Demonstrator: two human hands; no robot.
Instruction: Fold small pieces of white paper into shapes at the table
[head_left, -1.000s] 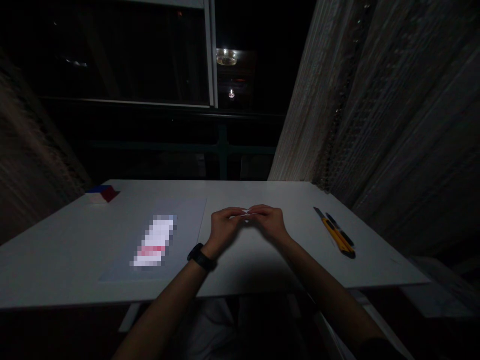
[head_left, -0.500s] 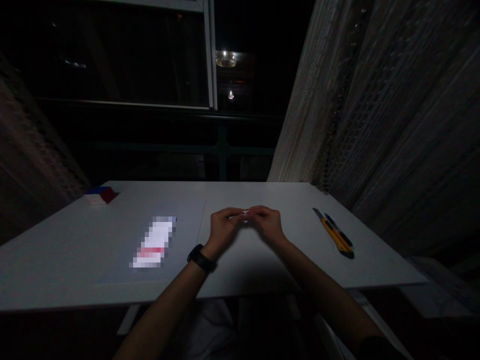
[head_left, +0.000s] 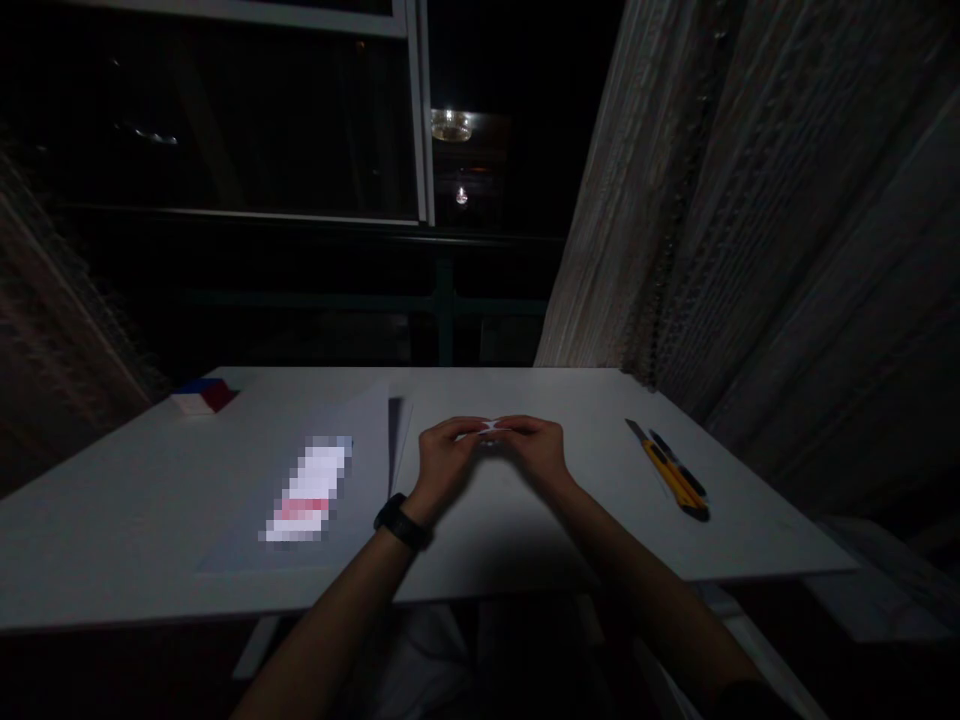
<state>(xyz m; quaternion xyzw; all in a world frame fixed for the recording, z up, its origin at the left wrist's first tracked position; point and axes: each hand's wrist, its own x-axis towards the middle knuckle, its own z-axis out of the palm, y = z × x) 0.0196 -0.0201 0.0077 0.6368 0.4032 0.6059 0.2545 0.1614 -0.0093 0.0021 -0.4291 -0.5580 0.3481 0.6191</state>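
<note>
My left hand and my right hand meet above the middle of the white table, fingertips almost together. Both are closed in a pinch on a small piece of white paper. Most of the paper is hidden behind the fingers, so its full shape cannot be made out. A black watch is on my left wrist. To the left of my hands lie white paper sheets, the top one with its right edge raised off the one below. A bright pixelated rectangle rests on them.
Right of my hands, a yellow utility knife with its blade out lies beside a dark pen. A blue, red and white cube sits at the far left of the table. Curtains and a dark window stand behind.
The top sheet's right edge has lifted from the table. A little more of the white paper shows between my fingers. My hands stay in nearly the same place; the view has tilted slightly up.
</note>
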